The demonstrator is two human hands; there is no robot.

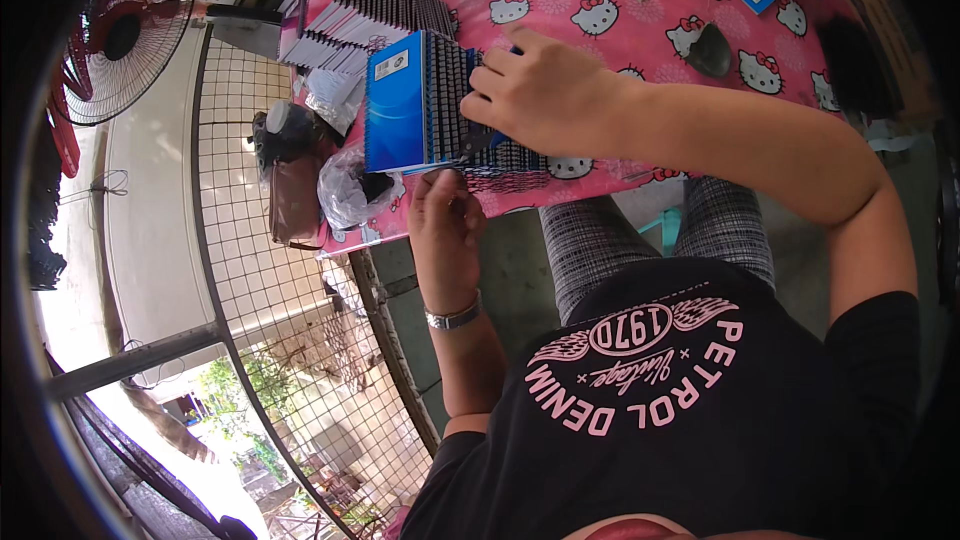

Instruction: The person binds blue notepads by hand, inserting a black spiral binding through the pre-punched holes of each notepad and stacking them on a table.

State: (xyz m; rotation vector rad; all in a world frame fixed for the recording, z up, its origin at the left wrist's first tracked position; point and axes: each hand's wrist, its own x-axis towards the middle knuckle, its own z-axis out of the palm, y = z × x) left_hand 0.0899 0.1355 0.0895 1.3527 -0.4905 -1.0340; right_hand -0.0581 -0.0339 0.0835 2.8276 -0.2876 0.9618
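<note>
from my station i note passage over the pink tablecloth [548, 25] beyond the right hand [545, 90], between the spiral-bound stack [375, 5] and the dark oval object [710, 52]; blue notebooks [395, 115] block the left hand [447, 218] ahead, a plastic bag [345, 195] leftward.

pink print on a black shirt [690, 470]
curved lettering [652, 421] around a winged emblem [631, 330]; white label [392, 65] on blue notebook [397, 125]

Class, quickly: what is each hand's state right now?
Left hand: fingers curled beside the blue, rectangular, spiral-bound notebooks; grip cannot be told.
Right hand: fingers bent over them; grip cannot be told.
</note>
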